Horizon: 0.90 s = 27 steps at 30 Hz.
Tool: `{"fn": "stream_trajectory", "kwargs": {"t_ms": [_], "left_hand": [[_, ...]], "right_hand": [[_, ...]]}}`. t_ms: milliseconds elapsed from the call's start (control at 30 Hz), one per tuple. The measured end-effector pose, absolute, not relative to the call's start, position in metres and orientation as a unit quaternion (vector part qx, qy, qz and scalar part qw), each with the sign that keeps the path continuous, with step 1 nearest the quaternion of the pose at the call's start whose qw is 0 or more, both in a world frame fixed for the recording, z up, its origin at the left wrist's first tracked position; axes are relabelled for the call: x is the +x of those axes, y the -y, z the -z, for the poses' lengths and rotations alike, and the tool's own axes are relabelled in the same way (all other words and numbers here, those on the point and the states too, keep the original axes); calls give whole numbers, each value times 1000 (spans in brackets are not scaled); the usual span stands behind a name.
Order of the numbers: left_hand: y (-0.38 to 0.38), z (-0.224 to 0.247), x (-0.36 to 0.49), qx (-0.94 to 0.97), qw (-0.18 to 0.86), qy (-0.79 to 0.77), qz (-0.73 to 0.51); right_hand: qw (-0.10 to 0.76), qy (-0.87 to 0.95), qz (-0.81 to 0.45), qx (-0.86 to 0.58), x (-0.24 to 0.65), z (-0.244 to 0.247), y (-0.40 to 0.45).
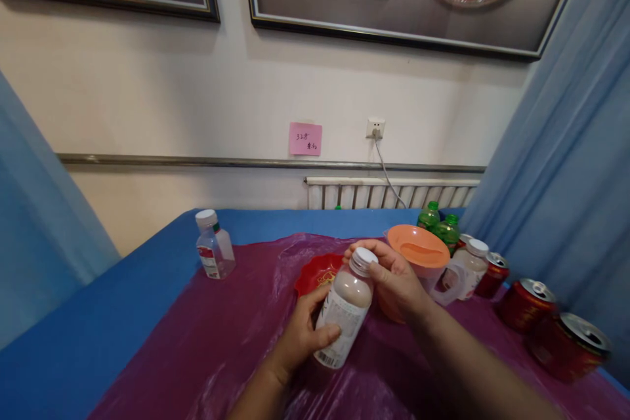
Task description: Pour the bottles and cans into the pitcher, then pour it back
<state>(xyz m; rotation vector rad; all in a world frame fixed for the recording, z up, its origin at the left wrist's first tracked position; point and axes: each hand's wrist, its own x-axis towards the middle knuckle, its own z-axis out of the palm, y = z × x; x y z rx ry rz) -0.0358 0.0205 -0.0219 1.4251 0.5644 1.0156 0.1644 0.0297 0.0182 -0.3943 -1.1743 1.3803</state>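
A clear plastic bottle [344, 315] with a white label and a white cap [365, 258] is held tilted above the purple plastic sheet. My left hand [310, 328] wraps round its body, with the thumb across the label. At the top, my right hand [394, 275] has its thumb and fingers closed about the cap, which sits on the bottle's neck. Behind the bottle lies a red dish [311, 274] with yellow markings, partly covered by my hands. An orange-lidded pitcher [418, 247] stands just beyond my right hand.
At the left stands another clear bottle [216, 252] with a white cap. Along the right are green bottles [447, 233], a white-capped bottle [472, 269] and several red cans [526, 305]. Purple sheeting [236, 328] covers much of the blue table [63, 354]; blue curtains hang at both sides.
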Motion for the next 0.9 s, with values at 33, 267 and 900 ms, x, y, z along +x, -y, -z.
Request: {"fn": "stream_trajectory", "kwargs": {"t_ms": [33, 267, 900], "left_hand": [[-21, 23, -36, 622, 601, -246, -438], [-25, 26, -37, 652, 547, -271, -450], [-31, 40, -36, 694, 405, -329, -496]], "right_hand": [[599, 509, -594, -170, 165, -18, -30], [627, 505, -553, -216, 156, -18, -27], [730, 451, -378, -347, 136, -16, -22]]}}
